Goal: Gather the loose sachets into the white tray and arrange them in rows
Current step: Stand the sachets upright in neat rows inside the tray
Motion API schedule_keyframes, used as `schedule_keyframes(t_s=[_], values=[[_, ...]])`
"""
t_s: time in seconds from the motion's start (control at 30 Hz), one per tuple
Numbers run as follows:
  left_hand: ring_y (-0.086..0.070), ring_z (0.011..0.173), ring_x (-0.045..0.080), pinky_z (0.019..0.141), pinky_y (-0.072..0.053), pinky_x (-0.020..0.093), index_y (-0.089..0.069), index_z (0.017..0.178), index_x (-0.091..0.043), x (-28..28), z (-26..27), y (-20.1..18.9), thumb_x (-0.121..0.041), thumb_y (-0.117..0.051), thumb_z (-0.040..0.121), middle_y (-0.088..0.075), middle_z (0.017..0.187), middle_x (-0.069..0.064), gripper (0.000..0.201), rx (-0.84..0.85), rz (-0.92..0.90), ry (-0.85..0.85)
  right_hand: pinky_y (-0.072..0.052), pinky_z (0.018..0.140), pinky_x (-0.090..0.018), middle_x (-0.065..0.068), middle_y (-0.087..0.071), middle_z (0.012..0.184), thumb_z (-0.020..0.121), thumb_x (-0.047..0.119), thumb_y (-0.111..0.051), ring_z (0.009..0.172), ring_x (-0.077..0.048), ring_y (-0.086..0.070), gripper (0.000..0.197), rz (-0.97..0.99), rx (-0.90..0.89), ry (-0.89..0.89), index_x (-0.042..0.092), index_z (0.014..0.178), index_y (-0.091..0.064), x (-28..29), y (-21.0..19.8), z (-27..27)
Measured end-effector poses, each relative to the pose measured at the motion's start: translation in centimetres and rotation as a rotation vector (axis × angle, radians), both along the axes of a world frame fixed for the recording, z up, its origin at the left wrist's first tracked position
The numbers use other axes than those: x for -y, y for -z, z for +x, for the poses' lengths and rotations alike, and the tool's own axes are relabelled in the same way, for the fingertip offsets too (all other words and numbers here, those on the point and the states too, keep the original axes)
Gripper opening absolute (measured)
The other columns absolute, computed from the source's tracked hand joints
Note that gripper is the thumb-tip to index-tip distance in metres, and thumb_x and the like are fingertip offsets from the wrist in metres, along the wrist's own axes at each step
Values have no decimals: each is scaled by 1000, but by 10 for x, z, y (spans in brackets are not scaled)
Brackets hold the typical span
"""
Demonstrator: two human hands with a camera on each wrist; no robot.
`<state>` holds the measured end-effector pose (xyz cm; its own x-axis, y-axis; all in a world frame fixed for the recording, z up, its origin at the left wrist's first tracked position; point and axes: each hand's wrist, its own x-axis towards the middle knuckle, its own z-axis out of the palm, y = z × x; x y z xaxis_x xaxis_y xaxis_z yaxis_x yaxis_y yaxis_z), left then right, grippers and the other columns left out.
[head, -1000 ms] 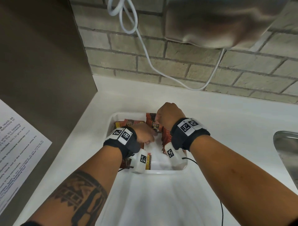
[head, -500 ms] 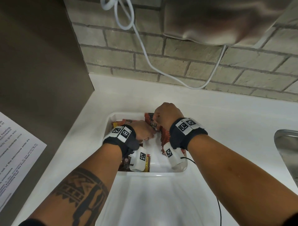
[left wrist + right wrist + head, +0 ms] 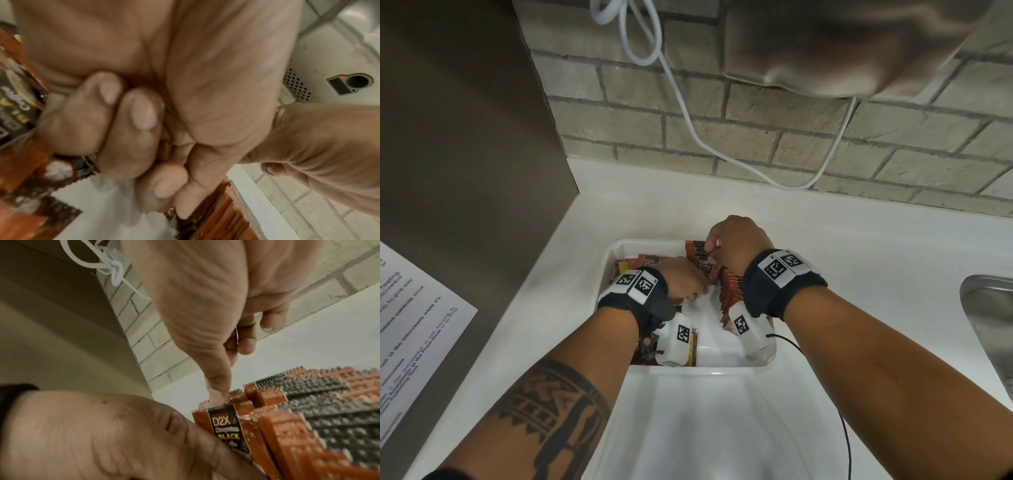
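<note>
Both hands have barely shifted inside the white tray (image 3: 610,267) on the desk (image 3: 859,260). Left hand (image 3: 685,279) is curled around sachets (image 3: 731,291); right hand (image 3: 736,240) pinches a packet (image 3: 228,426) in the upright row.

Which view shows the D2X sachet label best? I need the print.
The right wrist view: the D2X sachet faces the camera, upright, reading "BLACK". The head view shows it small, between the hands. The left wrist view shows only blurred sachets.

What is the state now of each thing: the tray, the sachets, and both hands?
White tray: on the counter, partly filled.
Upright sachets: standing on edge, packed in rows at the tray's right.
Flat sachets: lying loose at the tray's left.
Right hand: thumb pressing the front sachet's top edge.
Left hand: fingers curled, touching that sachet.
</note>
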<state>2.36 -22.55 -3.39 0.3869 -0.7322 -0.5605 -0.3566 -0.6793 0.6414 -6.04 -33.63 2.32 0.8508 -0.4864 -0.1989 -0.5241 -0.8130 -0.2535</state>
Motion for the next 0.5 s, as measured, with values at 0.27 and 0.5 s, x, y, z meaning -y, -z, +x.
schedule_keyframes(t_s=[0.27,0.5], values=[[-66,92,21,91,-56,41,-72,118,-8,-1,3,1,-22,-66,93,-73,116,13,29,-7,5,-57,-49,84,-31,8,-52,93,85,19,-71,95,-17,-59,13,52,174,29,31,89,-73,9,-12,-15],[-65,85,19,81,-58,36,-71,119,-10,-7,1,-5,-23,-64,95,-72,107,8,28,35,22,-21,-33,62,-11,17,-51,80,85,16,-69,73,-2,-50,17,102,357,89,31,84,-75,1,-26,-43]])
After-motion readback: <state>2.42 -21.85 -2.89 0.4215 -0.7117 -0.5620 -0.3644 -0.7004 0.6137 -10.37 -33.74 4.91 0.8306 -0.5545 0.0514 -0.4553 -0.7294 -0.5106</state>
